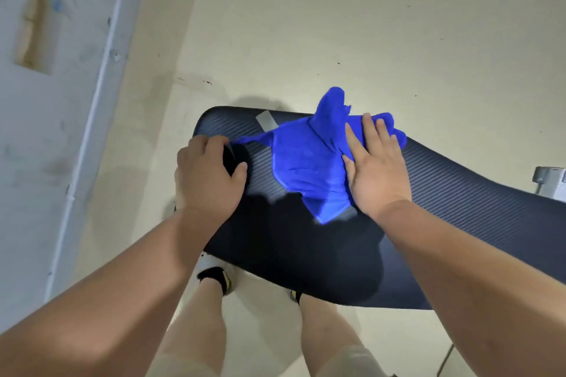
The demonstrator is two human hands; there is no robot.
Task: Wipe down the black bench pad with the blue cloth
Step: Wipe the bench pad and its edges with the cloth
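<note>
The black bench pad (444, 214) with a ribbed surface stretches from the centre to the right edge of the head view. A crumpled blue cloth (306, 159) lies on its far end. My left hand (208, 174) pinches the cloth's left corner at the pad's left edge, fingers curled. My right hand (375, 168) lies flat on the cloth's right part, fingers spread and pressing it down onto the pad.
A grey strip of tape (267, 121) sits on the pad's far edge. A white wall with a vertical pipe (101, 95) runs along the left. My legs and shoes (216, 277) stand on the beige floor below the pad. A grey metal part (549, 177) shows at right.
</note>
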